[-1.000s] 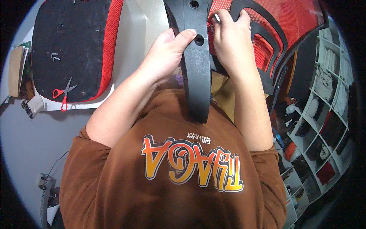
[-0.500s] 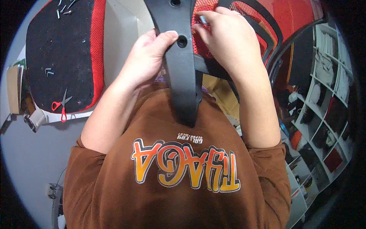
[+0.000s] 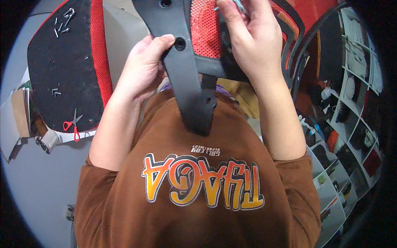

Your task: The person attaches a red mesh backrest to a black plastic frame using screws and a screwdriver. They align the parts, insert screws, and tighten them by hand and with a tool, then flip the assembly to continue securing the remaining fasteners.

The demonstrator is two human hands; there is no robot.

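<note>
My left hand [image 3: 147, 62] is closed on the edge of a black plastic chair arm [image 3: 188, 82], thumb beside one of its round bolt holes. The arm slants down until its lower end rests against my shirt. Just right of it, my right hand [image 3: 256, 41] is raised with thumb and fingers pinched around a small silver metal piece [image 3: 240, 5]. Its exact kind is hard to make out at the top edge. Behind that hand is the red mesh chair back [image 3: 205, 29] with its black frame.
At left lies a black seat cushion [image 3: 62, 70] with a red mesh side. On it are several loose bolts [image 3: 66, 20], small L-shaped hex keys [image 3: 56, 92] and red-handled scissors [image 3: 74, 124]. White cubby shelves [image 3: 351, 136] stand at right; cardboard [image 3: 20, 111] leans far left.
My right hand has drawn up and away from the chair arm with the metal piece. The chair arm and my left hand sit further left in view; the cushion appears lower.
</note>
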